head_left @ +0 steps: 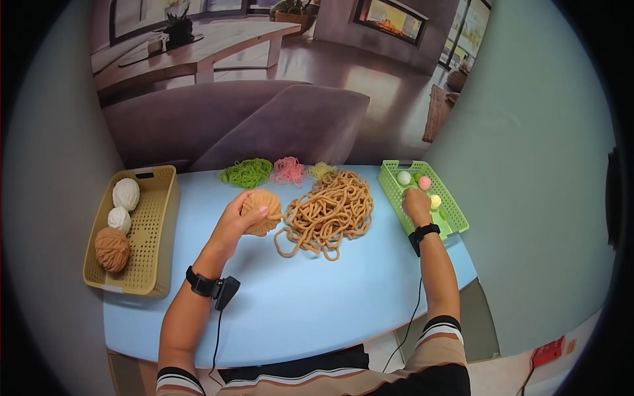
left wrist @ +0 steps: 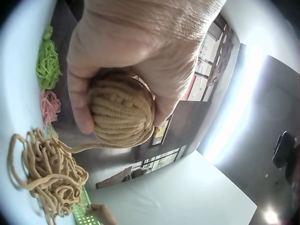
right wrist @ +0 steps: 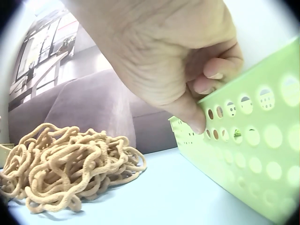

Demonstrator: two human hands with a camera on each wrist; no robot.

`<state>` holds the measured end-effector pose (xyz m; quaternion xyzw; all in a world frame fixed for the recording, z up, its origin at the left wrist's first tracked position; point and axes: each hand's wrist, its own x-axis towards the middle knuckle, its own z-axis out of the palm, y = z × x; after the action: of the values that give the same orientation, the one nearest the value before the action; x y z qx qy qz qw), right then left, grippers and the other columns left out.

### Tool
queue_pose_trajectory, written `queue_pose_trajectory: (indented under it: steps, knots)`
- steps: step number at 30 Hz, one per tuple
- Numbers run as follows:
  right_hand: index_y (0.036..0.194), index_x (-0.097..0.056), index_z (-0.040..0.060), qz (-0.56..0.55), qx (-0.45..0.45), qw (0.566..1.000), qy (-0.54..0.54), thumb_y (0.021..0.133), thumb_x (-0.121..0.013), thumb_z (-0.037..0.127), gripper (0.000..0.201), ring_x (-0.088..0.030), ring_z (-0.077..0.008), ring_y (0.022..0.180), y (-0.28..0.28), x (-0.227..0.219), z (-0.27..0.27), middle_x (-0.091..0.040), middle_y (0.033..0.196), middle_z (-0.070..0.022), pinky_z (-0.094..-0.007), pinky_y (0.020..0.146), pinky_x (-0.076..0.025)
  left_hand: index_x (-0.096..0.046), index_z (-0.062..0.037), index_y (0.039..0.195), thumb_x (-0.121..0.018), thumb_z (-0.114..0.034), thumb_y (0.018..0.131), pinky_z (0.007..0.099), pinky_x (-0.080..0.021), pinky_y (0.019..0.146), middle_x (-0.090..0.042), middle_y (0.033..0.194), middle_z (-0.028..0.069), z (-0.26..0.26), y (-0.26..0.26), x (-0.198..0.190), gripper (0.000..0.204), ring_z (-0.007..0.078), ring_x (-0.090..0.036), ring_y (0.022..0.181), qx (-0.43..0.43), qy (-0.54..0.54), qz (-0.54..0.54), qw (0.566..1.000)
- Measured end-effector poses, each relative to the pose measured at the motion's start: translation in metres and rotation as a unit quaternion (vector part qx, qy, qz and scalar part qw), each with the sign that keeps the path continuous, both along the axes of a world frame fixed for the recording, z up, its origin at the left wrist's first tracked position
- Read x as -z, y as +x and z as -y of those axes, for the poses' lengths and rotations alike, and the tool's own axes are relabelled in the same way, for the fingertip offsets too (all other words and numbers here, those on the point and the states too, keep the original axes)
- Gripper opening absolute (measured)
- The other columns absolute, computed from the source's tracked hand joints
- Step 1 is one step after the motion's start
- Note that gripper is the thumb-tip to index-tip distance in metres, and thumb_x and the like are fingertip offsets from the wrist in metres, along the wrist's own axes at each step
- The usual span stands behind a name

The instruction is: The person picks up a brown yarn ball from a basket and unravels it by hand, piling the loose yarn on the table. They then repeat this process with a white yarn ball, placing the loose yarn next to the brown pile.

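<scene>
My left hand holds a ball of tan yarn above the table, thumb on one side and fingers on the other. A single strand runs from the ball to a loose heap of thick tan yarn in the middle of the table. At the right, my right hand grips the near side rim of a light green perforated basket. In the right wrist view its thumb presses the outer wall, while the fingers curl over the rim. Small white, pink and yellow yarn balls lie in this basket.
On the left stands an olive-yellow basket with two white yarn balls and a brown yarn ball. Tangles of green yarn, pink yarn and pale yellow yarn lie along the table's back edge. Walls flank both sides.
</scene>
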<state>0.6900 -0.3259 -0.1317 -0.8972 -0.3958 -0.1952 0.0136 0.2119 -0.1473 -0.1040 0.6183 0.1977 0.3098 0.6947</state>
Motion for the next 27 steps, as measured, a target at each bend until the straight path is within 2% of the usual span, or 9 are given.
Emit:
queue_pose_trajectory:
  steps: [10,13,16,18,20,22,24,27]
  knots:
    - [0.087,-0.074,0.0054,-0.023,0.022,0.999,-0.005,0.083,-0.058,0.007,0.017,-0.071,-0.0385,0.093,0.041,-0.002,-0.025,-0.073,0.094,-0.0195,-0.0476,0.08,-0.055,-0.049,-0.0018,0.139,-0.07,-0.034,0.091,0.0342,-0.059,0.079,-0.065,0.118,0.0117,0.002,0.0,-0.001,0.062,0.019,-0.068,0.103,0.02,-0.011,0.001,1.0]
    - [0.098,-0.074,0.0069,-0.033,0.026,0.999,-0.008,0.083,-0.063,0.009,0.019,-0.07,-0.038,0.096,0.039,-0.004,-0.03,-0.073,0.098,-0.0189,-0.0474,0.081,-0.055,-0.05,-0.0007,0.138,-0.072,-0.032,0.09,0.0332,-0.057,0.081,-0.064,0.117,0.0106,0.005,-0.002,-0.003,0.061,0.0168,-0.066,0.104,0.017,-0.015,0.006,1.0]
    - [0.111,-0.073,0.0084,-0.007,-0.02,0.996,0.086,0.083,-0.071,0.015,0.028,-0.069,-0.0375,0.096,0.007,-0.011,-0.035,-0.072,0.102,-0.0185,-0.0478,0.079,-0.055,-0.05,-0.0014,0.137,-0.07,-0.033,0.092,0.033,-0.058,0.081,-0.065,0.117,0.0108,0.001,-0.001,-0.001,0.058,0.0173,-0.067,0.103,0.002,0.001,0.013,1.0]
    - [0.119,-0.07,0.009,-0.044,-0.136,0.979,0.147,0.083,-0.076,0.021,0.038,-0.067,-0.0357,0.101,-0.049,-0.028,-0.047,-0.069,0.111,-0.0179,-0.0471,0.084,-0.054,-0.049,-0.0028,0.137,-0.066,-0.034,0.094,0.0331,-0.059,0.079,-0.066,0.117,0.0115,-0.001,0.0,0.0,0.055,0.0195,-0.069,0.102,-0.01,0.011,0.021,1.0]
    - [0.117,-0.072,0.0108,-0.06,-0.288,0.934,0.204,0.08,-0.079,0.023,0.04,-0.062,-0.0354,0.111,-0.114,-0.035,-0.059,-0.067,0.117,-0.0161,-0.0455,0.093,-0.051,-0.051,-0.0038,0.135,-0.063,-0.034,0.096,0.0325,-0.059,0.078,-0.067,0.116,0.0106,0.0,-0.001,-0.003,0.051,0.0183,-0.069,0.101,-0.043,-0.018,0.036,0.998]
    - [0.119,-0.071,0.0135,-0.076,-0.429,0.882,0.179,0.08,-0.08,0.026,0.042,-0.057,-0.0366,0.12,-0.177,-0.045,-0.062,-0.065,0.122,-0.0149,-0.0461,0.101,-0.047,-0.052,-0.0047,0.133,-0.061,-0.034,0.097,0.0319,-0.059,0.078,-0.067,0.116,0.0098,0.001,-0.001,-0.005,0.047,0.0173,-0.069,0.101,-0.067,-0.042,0.051,0.996]
    - [0.123,-0.07,0.0171,-0.05,-0.494,0.864,0.09,0.08,-0.079,0.032,0.046,-0.052,-0.0416,0.127,-0.212,-0.03,-0.067,-0.061,0.132,-0.0159,-0.0551,0.104,-0.043,-0.053,-0.0053,0.132,-0.06,-0.034,0.099,0.0313,-0.06,0.077,-0.068,0.115,0.009,0.002,-0.001,-0.006,0.044,0.0165,-0.069,0.101,-0.082,-0.059,0.068,0.993]
    - [0.128,-0.068,0.0202,-0.023,-0.472,0.881,0.003,0.081,-0.077,0.037,0.051,-0.043,-0.0451,0.135,-0.231,-0.001,-0.077,-0.053,0.143,-0.0168,-0.0644,0.104,-0.039,-0.054,-0.0056,0.13,-0.06,-0.035,0.098,0.0313,-0.06,0.077,-0.068,0.114,0.0086,0.004,-0.004,-0.011,0.044,0.016,-0.069,0.101,-0.074,-0.061,0.072,0.993]
